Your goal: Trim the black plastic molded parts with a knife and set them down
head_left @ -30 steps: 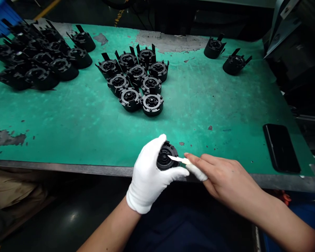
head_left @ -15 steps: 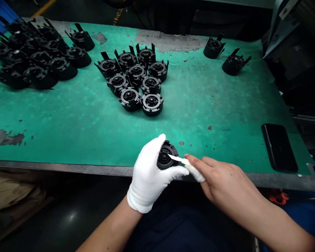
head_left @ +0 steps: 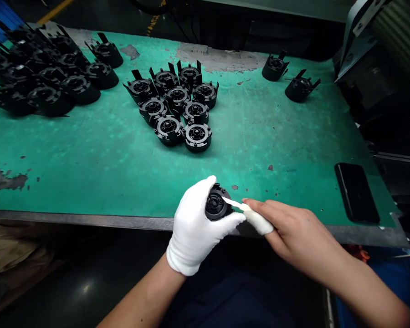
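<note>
My left hand (head_left: 194, 223), in a white glove, is closed around a round black plastic housing (head_left: 216, 205) above the front edge of the table. The housing's ringed face is turned up toward me. In my bare right hand (head_left: 287, 223) is a craft knife (head_left: 233, 203) with a narrow pale blade. White wrapping covers the thumb of that hand. The blade tip lies over the upper right of the housing's face; whether it touches the plastic I cannot tell. My left thumb reaches close to the knife's base.
Several similar black housings (head_left: 197, 133) stand grouped mid-table on the green mat (head_left: 259, 136). A denser cluster (head_left: 51, 98) fills the left end, near a blue bin (head_left: 2, 20). Two more housings (head_left: 299, 87) stand at the back right. A black phone (head_left: 357, 192) lies at the right.
The knife tip has shifted slightly right and up, from near the centre of the housing's face toward its rim. My left hand keeps its hold. The view has turned slightly.
</note>
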Tool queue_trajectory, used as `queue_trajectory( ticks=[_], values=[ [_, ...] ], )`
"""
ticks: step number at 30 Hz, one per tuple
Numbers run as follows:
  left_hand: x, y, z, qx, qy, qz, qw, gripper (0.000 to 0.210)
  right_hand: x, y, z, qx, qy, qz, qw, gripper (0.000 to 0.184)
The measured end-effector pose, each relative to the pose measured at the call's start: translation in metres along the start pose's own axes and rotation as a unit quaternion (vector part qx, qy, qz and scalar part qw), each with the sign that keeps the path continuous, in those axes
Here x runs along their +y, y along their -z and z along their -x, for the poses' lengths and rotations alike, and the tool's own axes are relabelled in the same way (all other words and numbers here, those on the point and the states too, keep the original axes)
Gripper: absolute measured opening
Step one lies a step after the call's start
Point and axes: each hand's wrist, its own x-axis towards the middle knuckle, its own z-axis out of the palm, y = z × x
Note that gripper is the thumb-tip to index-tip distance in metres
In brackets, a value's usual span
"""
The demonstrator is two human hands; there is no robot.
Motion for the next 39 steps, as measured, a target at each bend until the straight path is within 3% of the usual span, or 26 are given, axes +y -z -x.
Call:
queue_trajectory(
  ticks=[7, 12, 14, 17, 21, 27, 31, 39],
  values=[
    [-0.004, 0.008, -0.005, -0.052, 0.003, 0.017, 0.998, 0.081, 0.022, 0.014, -0.028, -0.058, 0.068, 0.018, 0.996, 0.041],
    [-0.001, 0.008, -0.006, -0.054, 0.017, 0.027, 0.998, 0.079, 0.029, 0.013, -0.033, -0.016, 0.065, 0.087, 0.994, 0.044],
    [-0.002, 0.011, -0.009, -0.067, 0.017, 0.029, 0.997, 0.080, 0.031, 0.012, -0.033, -0.007, 0.080, 0.062, 0.995, 0.041],
    [-0.007, 0.019, -0.017, -0.133, -0.005, 0.041, 0.990, 0.083, 0.029, 0.014, -0.032, -0.032, 0.109, -0.011, 0.993, 0.037],
    [-0.011, 0.035, -0.026, -0.208, -0.029, 0.047, 0.976, 0.089, 0.023, 0.016, -0.035, -0.079, 0.097, -0.044, 0.991, 0.040],
    [-0.001, 0.036, -0.007, -0.151, 0.048, 0.040, 0.986, 0.116, 0.020, 0.013, -0.034, -0.104, 0.097, -0.040, 0.989, 0.044],
    [0.002, 0.023, 0.003, -0.119, 0.077, 0.033, 0.989, 0.106, 0.019, 0.013, -0.032, -0.090, 0.093, 0.022, 0.991, 0.044],
    [-0.002, 0.017, 0.001, -0.104, 0.067, 0.038, 0.992, 0.097, 0.016, 0.016, -0.034, -0.079, 0.109, -0.023, 0.991, 0.044]
  ],
)
